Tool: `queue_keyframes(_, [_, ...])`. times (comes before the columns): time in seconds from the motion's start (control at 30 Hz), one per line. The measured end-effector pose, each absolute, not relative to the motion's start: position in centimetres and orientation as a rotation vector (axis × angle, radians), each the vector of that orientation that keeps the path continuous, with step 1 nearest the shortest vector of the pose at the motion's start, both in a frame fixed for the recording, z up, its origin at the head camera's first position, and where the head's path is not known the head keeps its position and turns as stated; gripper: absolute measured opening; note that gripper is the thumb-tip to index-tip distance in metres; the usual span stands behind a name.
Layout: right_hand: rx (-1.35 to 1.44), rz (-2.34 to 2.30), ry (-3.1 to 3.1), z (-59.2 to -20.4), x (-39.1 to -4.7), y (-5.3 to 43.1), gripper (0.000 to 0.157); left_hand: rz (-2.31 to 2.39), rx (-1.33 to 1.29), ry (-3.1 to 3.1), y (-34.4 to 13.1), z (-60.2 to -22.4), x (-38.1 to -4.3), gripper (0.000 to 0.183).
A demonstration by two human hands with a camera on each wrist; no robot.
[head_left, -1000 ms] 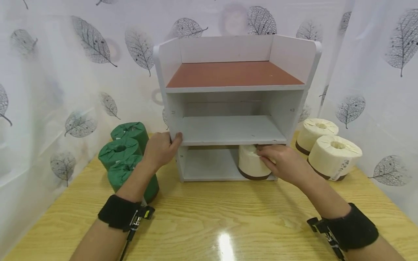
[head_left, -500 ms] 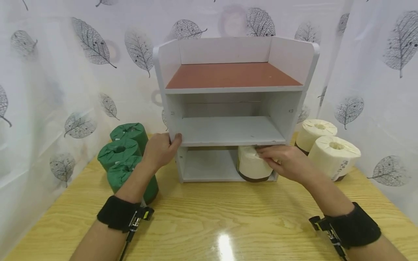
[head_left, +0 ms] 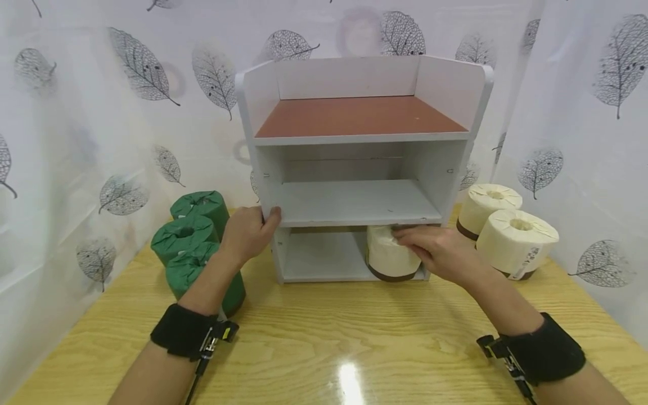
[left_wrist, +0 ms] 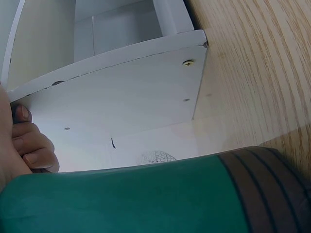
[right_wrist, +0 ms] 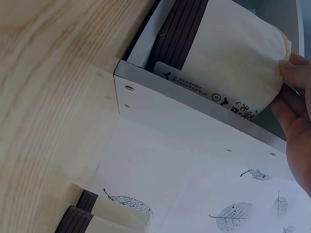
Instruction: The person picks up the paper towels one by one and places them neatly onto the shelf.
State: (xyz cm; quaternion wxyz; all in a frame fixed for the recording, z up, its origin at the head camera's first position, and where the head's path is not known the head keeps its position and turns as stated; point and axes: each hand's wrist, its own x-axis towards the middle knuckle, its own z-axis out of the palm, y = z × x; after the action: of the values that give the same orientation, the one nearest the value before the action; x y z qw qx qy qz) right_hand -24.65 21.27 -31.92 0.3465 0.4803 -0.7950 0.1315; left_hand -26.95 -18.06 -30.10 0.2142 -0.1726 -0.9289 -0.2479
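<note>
A small white shelf unit (head_left: 361, 138) with a reddish-brown top board stands on the table. My left hand (head_left: 248, 229) grips its left side panel, thumb at the front edge and fingers curled on the outer face, as the left wrist view shows. In the lower compartment, at the right, is a cream-wrapped toilet roll (head_left: 391, 256) with a dark brown band at its base. My right hand (head_left: 437, 250) pinches the roll's top edge between thumb and fingers, just under the middle board. Printed lettering on the wrapper (right_wrist: 233, 53) faces the right side panel in the right wrist view.
Several green-wrapped rolls (head_left: 184, 233) stand left of the unit, close to my left forearm. Two more cream rolls (head_left: 517, 242) are at the right. A leaf-print curtain (head_left: 121, 140) hangs behind the wooden table (head_left: 304, 343).
</note>
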Motion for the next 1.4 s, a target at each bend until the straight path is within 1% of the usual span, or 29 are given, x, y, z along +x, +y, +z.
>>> queue_keyframes(0.1, [1.236,0.354,-2.067,-31.94,-24.63,21.20,0.031,-0.681,-0.477,-2.579,-18.09,-30.12,-26.93,0.051])
queue_keyframes(0.6, [1.181,0.364,-2.149,-31.91,-24.55,21.44,0.039,-0.688,-0.484,-2.588,-18.00,-29.88,-26.86,0.050])
queue_keyframes(0.77, [1.221,0.413,-2.123,-31.90,-24.59,21.37,0.042,-0.693,-0.481,-2.590,-17.93,-29.79,-26.76,0.050])
queue_keyframes(1.3, [1.283,0.449,-2.161,-32.02,-24.89,21.31,0.040,-0.697,-0.470,-2.601,-17.97,-29.86,-26.91,0.050])
queue_keyframes(1.4, [1.298,0.439,-2.185,-31.52,-24.66,21.57,0.046,-0.704,-0.468,-2.606,-17.99,-29.90,-26.92,0.050])
